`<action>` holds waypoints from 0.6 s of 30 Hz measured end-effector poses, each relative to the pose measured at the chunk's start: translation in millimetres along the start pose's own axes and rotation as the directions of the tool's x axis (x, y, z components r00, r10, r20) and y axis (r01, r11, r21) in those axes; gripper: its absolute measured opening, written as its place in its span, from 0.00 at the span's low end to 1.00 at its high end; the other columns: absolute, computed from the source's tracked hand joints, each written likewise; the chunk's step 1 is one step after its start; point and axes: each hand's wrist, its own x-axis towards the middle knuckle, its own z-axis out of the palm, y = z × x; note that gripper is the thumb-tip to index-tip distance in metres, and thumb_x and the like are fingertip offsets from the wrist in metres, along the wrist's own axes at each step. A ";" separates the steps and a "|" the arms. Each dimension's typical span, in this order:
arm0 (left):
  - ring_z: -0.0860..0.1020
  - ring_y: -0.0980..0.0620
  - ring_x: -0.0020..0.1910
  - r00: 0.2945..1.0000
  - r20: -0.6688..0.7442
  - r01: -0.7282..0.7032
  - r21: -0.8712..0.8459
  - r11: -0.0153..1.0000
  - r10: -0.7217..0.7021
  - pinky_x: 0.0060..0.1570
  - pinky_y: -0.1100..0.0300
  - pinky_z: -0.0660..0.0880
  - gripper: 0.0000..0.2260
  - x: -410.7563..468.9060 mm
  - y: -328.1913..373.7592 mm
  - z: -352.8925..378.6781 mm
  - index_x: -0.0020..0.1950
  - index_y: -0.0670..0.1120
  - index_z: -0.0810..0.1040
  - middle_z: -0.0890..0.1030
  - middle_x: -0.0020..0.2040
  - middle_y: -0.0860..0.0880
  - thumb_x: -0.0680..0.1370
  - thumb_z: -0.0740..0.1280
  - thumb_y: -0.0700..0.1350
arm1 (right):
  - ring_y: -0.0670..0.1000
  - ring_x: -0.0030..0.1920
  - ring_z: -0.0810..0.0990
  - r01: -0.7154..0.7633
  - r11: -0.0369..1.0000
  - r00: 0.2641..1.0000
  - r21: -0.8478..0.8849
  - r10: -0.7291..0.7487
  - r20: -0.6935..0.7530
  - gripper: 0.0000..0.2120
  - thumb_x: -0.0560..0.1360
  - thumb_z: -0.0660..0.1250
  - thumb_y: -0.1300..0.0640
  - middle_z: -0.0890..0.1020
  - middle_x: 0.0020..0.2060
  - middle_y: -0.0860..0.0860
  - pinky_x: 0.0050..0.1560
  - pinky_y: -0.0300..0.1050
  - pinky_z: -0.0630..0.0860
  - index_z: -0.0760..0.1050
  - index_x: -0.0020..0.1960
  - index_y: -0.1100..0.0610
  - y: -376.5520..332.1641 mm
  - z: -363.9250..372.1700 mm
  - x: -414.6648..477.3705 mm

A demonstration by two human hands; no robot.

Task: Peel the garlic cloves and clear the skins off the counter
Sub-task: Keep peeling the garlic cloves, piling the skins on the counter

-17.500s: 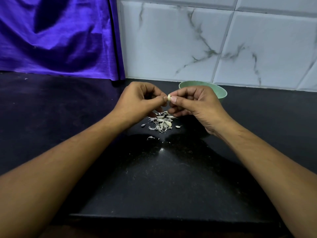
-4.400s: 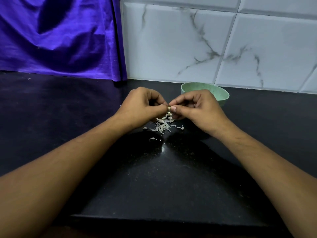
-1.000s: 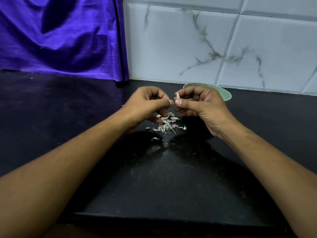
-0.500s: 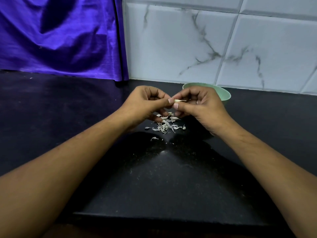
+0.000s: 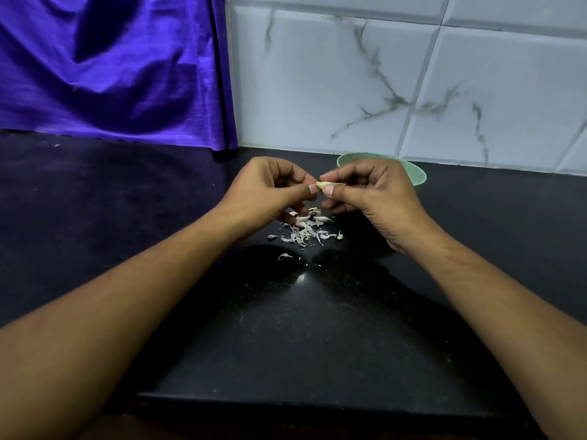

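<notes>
A small pale garlic clove (image 5: 324, 185) is held up above the black counter (image 5: 292, 328), lying sideways. My right hand (image 5: 371, 198) pinches it between thumb and forefinger. My left hand (image 5: 263, 195) has curled fingers, and its thumb and fingertip touch the clove's left tip. Below the hands, a loose pile of garlic skins (image 5: 306, 230) lies on the counter, with a few stray flakes (image 5: 284, 256) nearer to me.
A green bowl (image 5: 416, 174) stands behind my right hand near the marble-tiled wall; its contents are hidden. A purple cloth (image 5: 111, 68) hangs at the back left. The counter's front edge (image 5: 286, 400) is close to me.
A second ago my right hand held the clove upright, apart from the left hand. The hands have since come together and the clove lies sideways between them.
</notes>
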 end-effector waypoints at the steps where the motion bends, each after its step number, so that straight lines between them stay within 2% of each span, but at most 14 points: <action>1: 0.84 0.51 0.36 1.000 -0.010 -0.013 0.039 0.999 0.013 0.31 0.60 0.79 0.02 0.4 -0.8 -0.2 0.49 0.40 0.83 0.85 0.38 0.47 0.79 0.73 0.38 | 0.58 0.39 0.87 0.004 1.000 1.000 -0.013 -0.004 -0.001 0.06 0.74 0.75 0.69 0.87 0.40 0.61 0.48 0.61 0.85 0.83 0.51 0.65 0.3 -0.2 -0.1; 6: 0.87 0.47 0.40 0.997 -0.031 -0.062 0.178 0.982 0.068 0.41 0.50 0.83 0.02 1.8 -4.0 -3.2 0.47 0.43 0.84 0.86 0.39 0.45 0.78 0.73 0.41 | 0.60 0.40 0.87 0.017 0.999 1.000 -0.051 -0.016 0.016 0.06 0.74 0.75 0.68 0.86 0.42 0.63 0.49 0.62 0.84 0.84 0.50 0.65 0.6 -0.3 -0.9; 13: 0.84 0.49 0.40 1.000 -0.017 0.008 0.054 0.998 -0.007 0.36 0.55 0.80 0.02 1.8 -2.4 0.5 0.48 0.41 0.83 0.85 0.42 0.43 0.79 0.71 0.38 | 0.61 0.41 0.87 -0.007 0.999 1.000 -0.051 0.008 0.014 0.06 0.75 0.74 0.68 0.87 0.43 0.63 0.50 0.63 0.84 0.84 0.51 0.64 1.2 -0.7 0.5; 18: 0.84 0.49 0.40 1.000 0.005 0.015 0.060 0.998 -0.016 0.36 0.54 0.82 0.06 1.4 -4.8 -1.8 0.49 0.41 0.84 0.86 0.43 0.43 0.80 0.73 0.43 | 0.64 0.44 0.87 0.039 0.993 0.998 -0.110 -0.034 0.046 0.06 0.74 0.75 0.68 0.87 0.44 0.60 0.49 0.57 0.85 0.85 0.52 0.64 1.8 -1.0 0.7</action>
